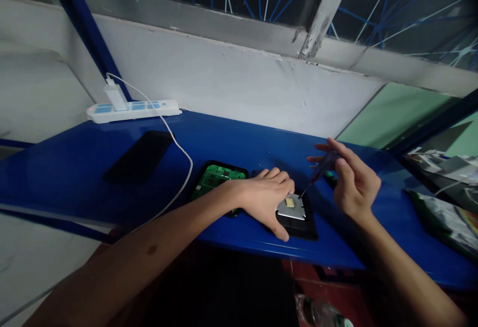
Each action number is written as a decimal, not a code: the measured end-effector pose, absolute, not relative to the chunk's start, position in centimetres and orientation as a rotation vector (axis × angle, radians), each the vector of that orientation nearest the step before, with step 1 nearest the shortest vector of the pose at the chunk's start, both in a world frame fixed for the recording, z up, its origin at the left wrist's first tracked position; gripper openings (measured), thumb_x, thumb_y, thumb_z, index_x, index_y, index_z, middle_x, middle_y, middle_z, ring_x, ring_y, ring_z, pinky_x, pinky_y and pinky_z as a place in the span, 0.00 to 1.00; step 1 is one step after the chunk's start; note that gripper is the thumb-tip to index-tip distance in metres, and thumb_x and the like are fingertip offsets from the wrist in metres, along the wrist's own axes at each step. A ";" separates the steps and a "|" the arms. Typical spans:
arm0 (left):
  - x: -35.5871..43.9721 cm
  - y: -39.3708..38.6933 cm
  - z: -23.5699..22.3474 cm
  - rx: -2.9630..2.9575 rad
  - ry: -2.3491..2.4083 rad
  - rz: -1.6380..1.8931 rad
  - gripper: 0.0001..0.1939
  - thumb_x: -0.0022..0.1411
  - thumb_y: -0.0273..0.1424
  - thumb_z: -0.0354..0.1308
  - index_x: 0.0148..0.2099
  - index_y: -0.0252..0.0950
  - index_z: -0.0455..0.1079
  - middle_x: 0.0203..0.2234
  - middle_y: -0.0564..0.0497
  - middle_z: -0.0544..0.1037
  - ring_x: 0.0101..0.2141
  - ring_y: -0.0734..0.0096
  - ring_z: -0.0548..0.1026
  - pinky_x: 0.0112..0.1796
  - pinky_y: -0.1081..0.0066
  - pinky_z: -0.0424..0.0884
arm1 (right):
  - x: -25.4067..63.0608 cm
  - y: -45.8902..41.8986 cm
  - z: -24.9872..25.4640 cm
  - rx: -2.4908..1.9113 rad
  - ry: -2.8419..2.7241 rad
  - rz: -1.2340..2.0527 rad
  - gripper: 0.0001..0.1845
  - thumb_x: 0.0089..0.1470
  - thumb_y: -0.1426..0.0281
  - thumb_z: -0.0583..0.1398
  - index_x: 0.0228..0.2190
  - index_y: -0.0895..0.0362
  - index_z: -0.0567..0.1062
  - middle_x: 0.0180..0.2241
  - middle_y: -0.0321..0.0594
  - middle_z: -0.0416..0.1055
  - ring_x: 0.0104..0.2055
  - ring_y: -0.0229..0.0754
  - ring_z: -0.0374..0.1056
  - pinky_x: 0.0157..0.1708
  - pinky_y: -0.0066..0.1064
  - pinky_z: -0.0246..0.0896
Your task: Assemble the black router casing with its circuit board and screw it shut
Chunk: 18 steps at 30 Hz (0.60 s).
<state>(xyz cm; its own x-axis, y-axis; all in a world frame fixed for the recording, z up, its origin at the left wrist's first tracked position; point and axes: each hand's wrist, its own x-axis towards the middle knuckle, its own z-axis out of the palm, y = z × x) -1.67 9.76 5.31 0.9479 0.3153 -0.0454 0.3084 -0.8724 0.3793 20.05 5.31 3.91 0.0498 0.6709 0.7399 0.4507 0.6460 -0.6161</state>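
Observation:
My left hand (266,197) lies spread over a black plastic housing (298,228), palm down, pressing on it. Set in that housing is a silver metal plate (297,211) with a small yellowish pad (290,202) on it. In my right hand (354,182) is a screwdriver (323,166) with a translucent handle, held by thumb and fingers. Its thin shaft slants down to the plate's upper right corner. Left of the housing, partly behind my left forearm, is a black shell with a green circuit board (220,175) in it.
A white power strip (134,110) with a plugged-in charger (116,95) stands at the back left. Its white cable (190,160) curves across the blue table (224,130). A dark flat device (140,157) lies at left, a shiny packet (444,217) at right. A clear bottle (323,312) is below the table.

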 end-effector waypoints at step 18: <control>-1.7 9.9 5.3 2.689 0.424 0.003 0.35 0.50 0.51 0.63 0.54 0.37 0.60 0.51 0.45 0.64 0.51 0.53 0.62 0.52 0.59 0.61 | 20.0 5.4 3.9 -0.968 -1.563 0.230 0.19 0.67 0.65 0.54 0.56 0.47 0.74 0.49 0.44 0.76 0.38 0.44 0.80 0.33 0.39 0.78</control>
